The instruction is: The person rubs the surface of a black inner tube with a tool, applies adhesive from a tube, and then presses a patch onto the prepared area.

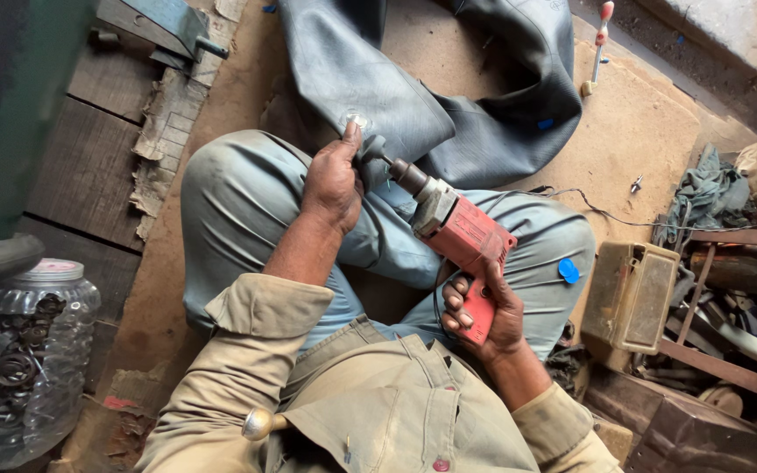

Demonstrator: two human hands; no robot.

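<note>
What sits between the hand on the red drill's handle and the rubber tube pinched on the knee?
In the head view, only the red drill itself spans it: from the right hand, its body and chuck run up to the rubber tube, which the left hand pinches.

A clear plastic jar [24,350] (metal parts inside) sits left; a tan box [631,296] sits right.

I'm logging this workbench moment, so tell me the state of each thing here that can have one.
Left hand: pressing a fold of the inner tube onto the knee.
Right hand: gripping the drill's handle.
Red power drill: held, tip against the tube; spinning or not, cannot tell.
Black inner tube: deflated, lying limp.
Clear plastic jar: lid on, metal parts inside.
</note>
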